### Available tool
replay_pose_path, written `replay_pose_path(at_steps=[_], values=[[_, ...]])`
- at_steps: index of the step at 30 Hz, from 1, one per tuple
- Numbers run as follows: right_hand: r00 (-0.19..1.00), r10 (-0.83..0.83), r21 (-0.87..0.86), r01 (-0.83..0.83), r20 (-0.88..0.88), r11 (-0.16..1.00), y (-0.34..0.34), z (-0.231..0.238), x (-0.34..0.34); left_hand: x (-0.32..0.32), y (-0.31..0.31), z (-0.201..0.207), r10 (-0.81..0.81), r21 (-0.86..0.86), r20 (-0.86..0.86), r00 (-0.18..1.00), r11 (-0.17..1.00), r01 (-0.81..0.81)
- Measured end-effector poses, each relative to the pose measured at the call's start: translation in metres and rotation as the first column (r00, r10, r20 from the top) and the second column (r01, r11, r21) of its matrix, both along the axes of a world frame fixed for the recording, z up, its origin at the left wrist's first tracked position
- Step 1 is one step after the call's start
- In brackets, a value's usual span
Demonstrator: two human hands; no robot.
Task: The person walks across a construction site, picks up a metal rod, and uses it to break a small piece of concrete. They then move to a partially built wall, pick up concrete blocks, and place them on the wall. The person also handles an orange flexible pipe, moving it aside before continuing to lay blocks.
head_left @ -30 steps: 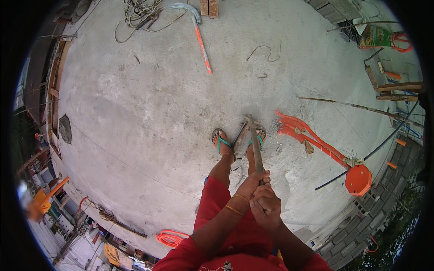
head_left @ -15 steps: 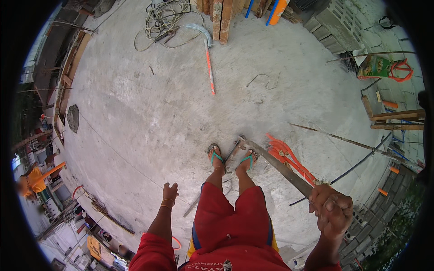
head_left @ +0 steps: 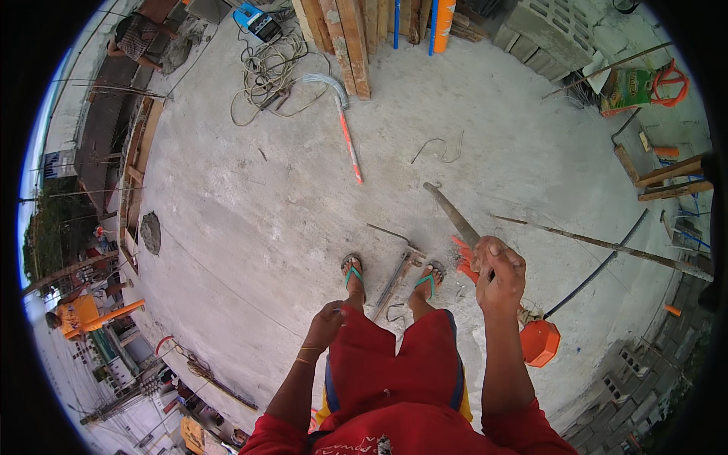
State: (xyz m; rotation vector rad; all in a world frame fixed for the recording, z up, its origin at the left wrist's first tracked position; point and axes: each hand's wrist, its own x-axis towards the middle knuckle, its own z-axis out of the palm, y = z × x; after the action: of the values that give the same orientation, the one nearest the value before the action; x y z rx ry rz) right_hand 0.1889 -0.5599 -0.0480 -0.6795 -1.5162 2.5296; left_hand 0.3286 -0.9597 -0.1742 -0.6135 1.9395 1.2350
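Observation:
My right hand (head_left: 500, 274) is closed around a grey metal pipe (head_left: 453, 214), whose free end points away from me above the floor. In front of my lap, my left hand (head_left: 327, 324) is loosely curled in; whether it holds anything small is hidden. Between my sandalled feet lies a bending jig of metal and wood (head_left: 413, 258), with a bent steel rod (head_left: 388, 233) at its far side. Partly behind my right hand are orange plastic tubes (head_left: 464, 256). An orange octagonal plastic piece (head_left: 540, 343) shows beside my right forearm.
A long thin rod (head_left: 584, 238) crosses a black bar (head_left: 607, 259) on the right. Ahead lie an orange-and-white tube (head_left: 349, 144), coiled cable (head_left: 269, 72) and a blue machine (head_left: 258, 21). Timber planks (head_left: 353, 45) and hollow blocks (head_left: 550, 34) stand farther off. Other people are at left.
My right hand has moved up and left, lifting the pipe away from the jig. My left hand has come in toward my lap and curled. The view has shifted, revealing the blue machine.

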Motion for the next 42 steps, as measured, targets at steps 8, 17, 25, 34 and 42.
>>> replay_pose_path(at_steps=[8,17,25,34,42], values=[[0.939,-0.343,-0.446,0.308,0.003,0.840,0.018,-0.205,-0.060,-0.012,-0.016,-0.098,-0.355,-0.338,-0.078,0.932,0.889,0.310],[0.639,-0.682,-0.618,0.709,0.357,0.340,0.026,-0.488,0.060,-0.063,-0.002,-0.410,-0.449,-0.277,-0.141,0.882,0.873,0.401],[0.521,-0.084,-0.345,0.669,0.850,0.658,-0.008,-0.649,0.173,-0.123,0.107,-0.583,0.031,-0.144,0.376,0.926,0.989,0.025],[0.326,-0.202,-0.060,0.644,0.924,0.763,-0.012,-0.696,0.157,-0.123,0.152,-0.621,0.520,-0.196,0.467,0.715,0.850,-0.489],[0.636,0.486,0.049,-0.635,0.599,0.771,-0.141,-0.517,0.173,-0.120,0.057,-0.360,0.419,-0.050,0.385,0.822,0.899,-0.435]])
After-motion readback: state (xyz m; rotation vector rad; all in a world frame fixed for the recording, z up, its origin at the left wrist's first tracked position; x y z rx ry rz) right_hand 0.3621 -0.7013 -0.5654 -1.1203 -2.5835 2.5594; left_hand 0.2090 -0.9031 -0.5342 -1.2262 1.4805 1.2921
